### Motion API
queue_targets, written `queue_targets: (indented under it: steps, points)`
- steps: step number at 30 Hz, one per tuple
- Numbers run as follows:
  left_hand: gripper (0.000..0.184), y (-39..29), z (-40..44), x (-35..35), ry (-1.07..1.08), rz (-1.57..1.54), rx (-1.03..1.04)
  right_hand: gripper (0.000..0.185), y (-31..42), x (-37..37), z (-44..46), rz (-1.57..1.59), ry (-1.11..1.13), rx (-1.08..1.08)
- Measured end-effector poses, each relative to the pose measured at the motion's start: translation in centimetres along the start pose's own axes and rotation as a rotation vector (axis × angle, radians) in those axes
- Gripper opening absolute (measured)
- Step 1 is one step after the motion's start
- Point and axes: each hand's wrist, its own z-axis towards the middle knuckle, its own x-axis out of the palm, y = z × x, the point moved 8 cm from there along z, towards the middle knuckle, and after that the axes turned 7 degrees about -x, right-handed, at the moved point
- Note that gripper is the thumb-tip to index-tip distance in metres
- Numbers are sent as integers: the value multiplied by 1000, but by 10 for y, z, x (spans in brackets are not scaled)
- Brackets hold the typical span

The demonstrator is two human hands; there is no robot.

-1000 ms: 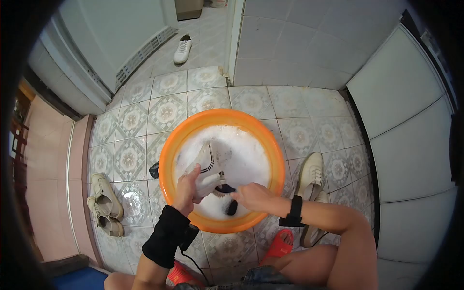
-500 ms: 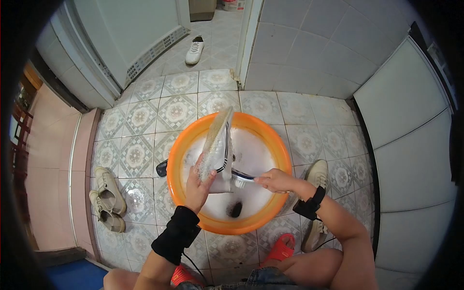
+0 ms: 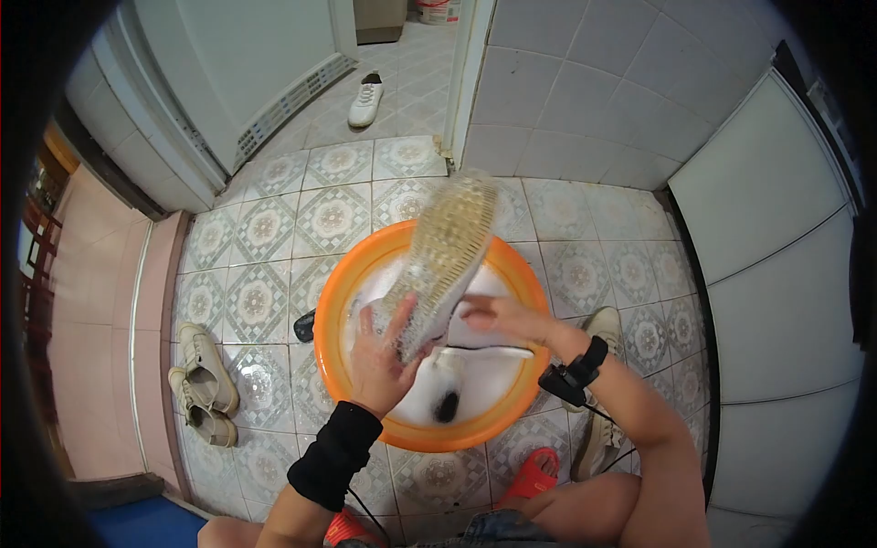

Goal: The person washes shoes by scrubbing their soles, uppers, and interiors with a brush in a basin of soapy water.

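Observation:
My left hand grips a white shoe by its heel end, above an orange basin of suds. The shoe's yellowish ridged sole faces up, with foam near the heel. Close to the shoe's right side is my right hand, its fingers apart and slightly blurred, with nothing visible in them. Below that hand a brush with a white handle lies in the suds. A dark object pokes out of the foam at the front of the basin.
A pair of off-white shoes stands on the left tiles, another pair right of the basin. A dark object touches the basin's left side. One white shoe lies by the doorway. Red slippers are on my feet.
The shoe has turned so its sole faces up, its toe now further right. My right hand has let go of the brush, which now lies in the suds.

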Motion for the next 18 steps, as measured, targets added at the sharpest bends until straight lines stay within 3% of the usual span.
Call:
queue_targets:
  steps: [1,3,6,8,12,14,15,17,18]
  points:
    - [68,-3,-1,4,36,18,1,47,1,-5,1,-1,-2,3]
    - [73,-1,-5,17,69,39,20,43,21,-5,1,805,-181,99]
    - [83,-4,-8,26,122,95,46,37,9,-1,5,862,-321,134]
    - [93,0,-7,25,166,-116,-64,36,2,-3,2,956,-372,170]
    - [94,37,-8,51,225,-288,-180,35,-9,-6,1,926,-344,189]
    - [89,69,-16,82,344,-656,-355,36,-6,-2,3,926,-286,155]
    - [89,62,-13,75,341,-657,-356,36,3,4,4,922,-250,129]
    - [73,37,-14,72,550,-1044,-488,36,10,10,8,921,-213,106]
    - [73,36,-15,72,549,-1043,-493,38,10,12,10,874,-199,121]
